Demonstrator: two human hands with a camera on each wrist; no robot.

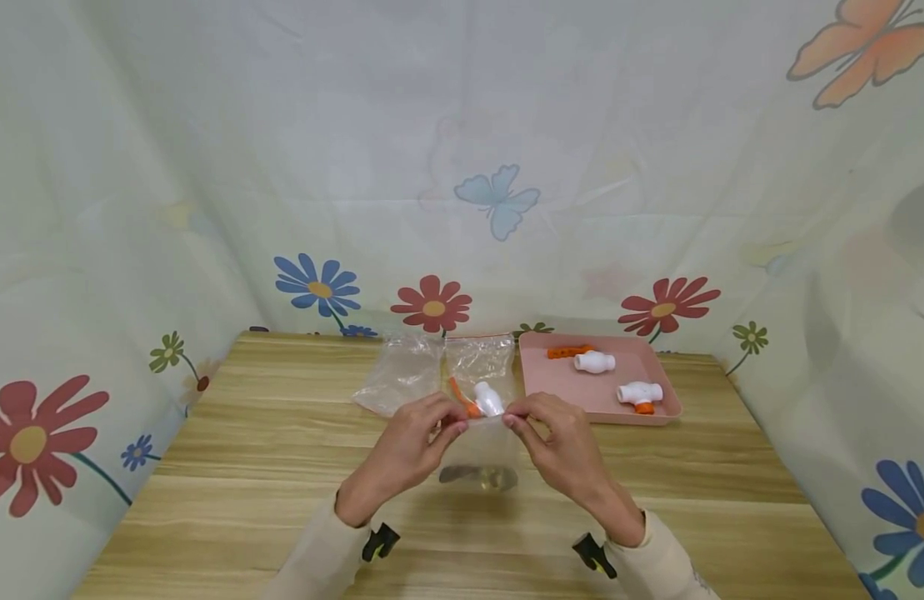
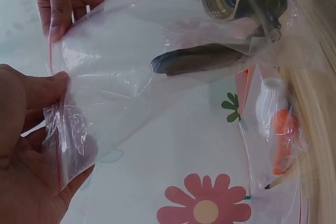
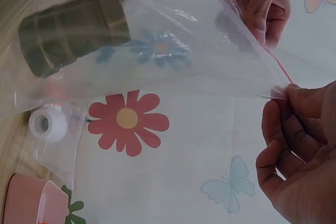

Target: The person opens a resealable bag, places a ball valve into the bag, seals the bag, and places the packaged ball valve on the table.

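Note:
Both hands hold up a clear zip bag (image 2: pixel 121 61) by its red-striped top edge. My left hand (image 1: pixel 412 442) pinches one side of that edge, thumb against fingers. At the opposite corner my right hand (image 1: pixel 562 442) pinches the edge between thumb and fingertips. Low in the bag lies a brass ball valve (image 3: pixel 73 27) with a dark lever handle (image 2: pixel 205 59), seen through the plastic. Just behind, a white plastic valve (image 1: pixel 487 398) with an orange handle (image 2: pixel 283 140) lies in another clear zip bag (image 1: pixel 480 358) on the table.
A further clear bag (image 1: pixel 402 375) lies flat at the back, left of the bagged white valve. At the back right, a pink tray (image 1: pixel 536 379) carries two white valves with orange handles. The wooden table (image 1: pixel 282 467) meets a flowered curtain (image 1: pixel 342 167) behind.

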